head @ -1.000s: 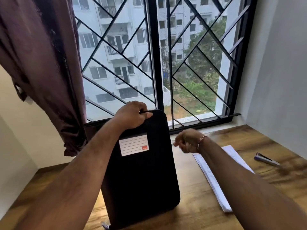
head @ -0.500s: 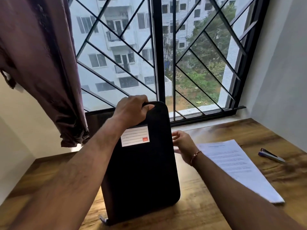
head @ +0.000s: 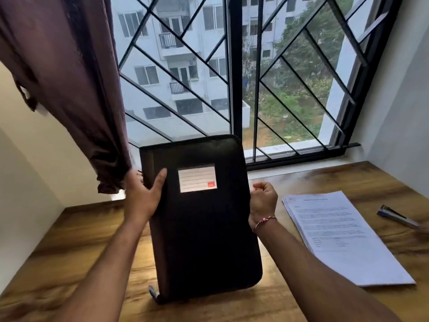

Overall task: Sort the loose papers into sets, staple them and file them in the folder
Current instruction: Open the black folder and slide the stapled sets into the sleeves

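Observation:
A black zip folder (head: 204,231) with a white label stands upright on its lower edge on the wooden desk (head: 69,259). My left hand (head: 142,196) grips its left edge, thumb across the front cover. My right hand (head: 263,199) is at the folder's right edge with its fingers curled; whether it pinches the zip or the edge is hidden. A stack of printed papers (head: 343,235) lies flat on the desk to the right. A blue and silver stapler (head: 397,217) lies beyond the papers near the right border.
A barred window (head: 234,73) rises behind the desk. A dark maroon curtain (head: 65,73) hangs at the left, its hem close to my left hand. White walls close in on the left and right sides of the desk.
My left hand has moved from the folder's top edge down to its left edge. My right hand has come up against the folder's right edge. The view has tilted lower.

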